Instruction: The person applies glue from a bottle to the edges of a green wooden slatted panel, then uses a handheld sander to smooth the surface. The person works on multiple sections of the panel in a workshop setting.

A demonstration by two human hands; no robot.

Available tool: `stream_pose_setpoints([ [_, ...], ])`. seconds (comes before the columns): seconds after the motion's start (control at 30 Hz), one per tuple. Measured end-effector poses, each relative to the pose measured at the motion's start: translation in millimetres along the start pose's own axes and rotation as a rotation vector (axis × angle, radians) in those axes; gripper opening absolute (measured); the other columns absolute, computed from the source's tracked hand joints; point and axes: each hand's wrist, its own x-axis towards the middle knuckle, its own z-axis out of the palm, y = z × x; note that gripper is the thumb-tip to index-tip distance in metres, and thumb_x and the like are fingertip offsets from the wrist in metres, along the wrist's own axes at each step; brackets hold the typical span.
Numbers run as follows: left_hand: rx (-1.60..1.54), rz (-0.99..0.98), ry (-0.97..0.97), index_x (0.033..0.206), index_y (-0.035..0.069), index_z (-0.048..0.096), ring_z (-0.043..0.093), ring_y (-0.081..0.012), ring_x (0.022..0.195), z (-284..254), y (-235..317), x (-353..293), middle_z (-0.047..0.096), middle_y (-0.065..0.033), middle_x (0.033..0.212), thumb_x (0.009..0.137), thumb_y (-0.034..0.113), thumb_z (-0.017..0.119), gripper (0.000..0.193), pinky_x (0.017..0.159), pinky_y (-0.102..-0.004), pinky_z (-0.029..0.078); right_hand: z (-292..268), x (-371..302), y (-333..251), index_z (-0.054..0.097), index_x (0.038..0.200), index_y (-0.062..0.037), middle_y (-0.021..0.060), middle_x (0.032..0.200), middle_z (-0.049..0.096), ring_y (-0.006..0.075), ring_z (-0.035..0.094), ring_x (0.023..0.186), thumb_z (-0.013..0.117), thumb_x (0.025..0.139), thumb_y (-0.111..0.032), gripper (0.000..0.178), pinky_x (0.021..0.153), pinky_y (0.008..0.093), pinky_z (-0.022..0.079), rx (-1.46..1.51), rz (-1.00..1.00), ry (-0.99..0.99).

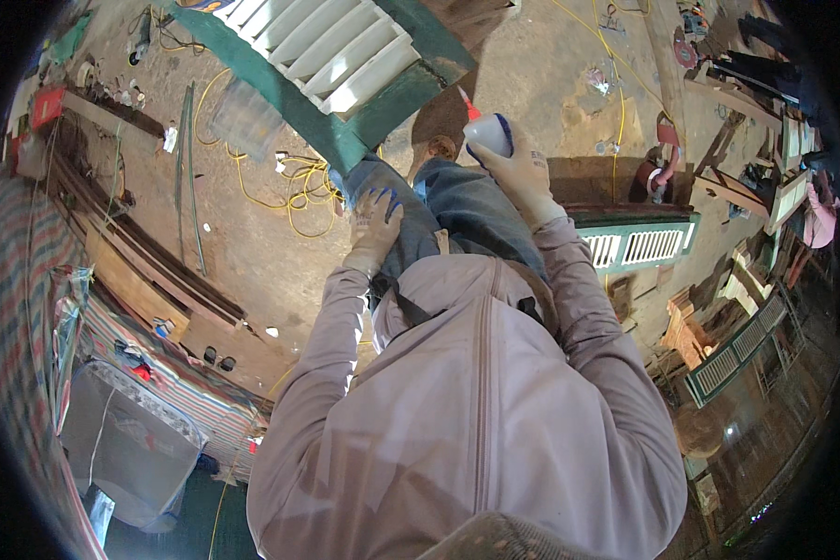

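Note:
My right hand [525,175], in a pale glove with dark blue on the fingers, is closed around a whitish squeeze bottle [487,136]. The bottle has a red nozzle with a pale tip, pointing up and away from me. Resting on the jeans over my left thigh is my gloved left hand [375,224], fingers stretched out and holding nothing. Just beyond my knees lies a green louvred shutter [353,138] with white slats [331,47]. The bottle is to the right of its near corner, apart from it.
A tangled yellow cable [301,191] lies on the floor to the left of my legs. Long wooden boards [149,247] stretch along the left side. Another green-and-white louvred shutter [639,245] is at my right. Farther right are wood pieces [739,194] and a person in pink [819,217].

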Motion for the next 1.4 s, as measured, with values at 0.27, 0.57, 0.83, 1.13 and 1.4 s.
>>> stream_pose_setpoints([
  [0.27, -0.157, -0.157, -0.006, 0.136, 0.011, 0.064, 0.066, -0.0363, 0.109, -31, -1, -1, 0.070, -0.0182, 0.116, 0.095, 0.030, 0.069, 0.045, 0.097, -0.0454, 0.051, 17, 49, -10, 0.056, 0.137, -0.0068, 0.0184, 0.121, 0.070, 0.0336, 0.069, 0.111, 0.085, 0.079, -0.039, 0.072, 0.092, 0.0431, 0.054, 0.337, -0.326, 0.154],
  [0.57, -0.362, -0.251, 0.441, 0.139, 0.003, 0.060, 0.067, -0.0309, 0.084, -185, -3, 117, 0.071, -0.0172, 0.103, 0.095, 0.020, 0.071, 0.048, 0.075, -0.0426, 0.055, 33, 106, -69, 0.052, 0.139, -0.0065, 0.0193, 0.126, 0.067, 0.0378, 0.066, 0.115, 0.085, 0.078, -0.042, 0.078, 0.099, 0.0464, 0.052, 0.110, -0.547, 0.255],
  [0.83, 0.316, -0.039, 0.610, 0.114, 0.012, 0.074, 0.063, -0.0349, 0.102, -339, -33, 314, 0.072, -0.0138, 0.102, 0.096, 0.040, 0.065, 0.035, 0.091, -0.0462, 0.048, 41, 81, -74, 0.053, 0.139, -0.0082, 0.0140, 0.121, 0.068, 0.0254, 0.067, 0.112, 0.087, 0.082, -0.036, 0.072, 0.095, 0.0379, 0.053, 0.204, -0.338, 0.240],
  [1.13, 0.770, 0.018, 0.177, 0.111, 0.018, 0.077, 0.064, -0.0340, 0.118, -329, -147, 482, 0.072, -0.0132, 0.122, 0.091, 0.054, 0.067, 0.042, 0.103, -0.0476, 0.048, 45, 24, -84, 0.060, 0.126, -0.0066, 0.0120, 0.110, 0.072, 0.0215, 0.069, 0.099, 0.090, 0.079, -0.027, 0.059, 0.085, 0.0347, 0.056, 0.189, -0.163, 0.396],
  [1.4, 0.348, -0.175, 0.210, 0.108, 0.007, 0.075, 0.072, -0.0342, 0.102, -326, -81, 473, 0.075, -0.0194, 0.109, 0.086, 0.029, 0.073, 0.032, 0.091, -0.0451, 0.057, 26, 12, -70, 0.059, 0.124, -0.0060, 0.0121, 0.104, 0.071, 0.0202, 0.070, 0.095, 0.092, 0.075, -0.025, 0.062, 0.081, 0.0342, 0.057, 0.213, -0.137, 0.439],
])
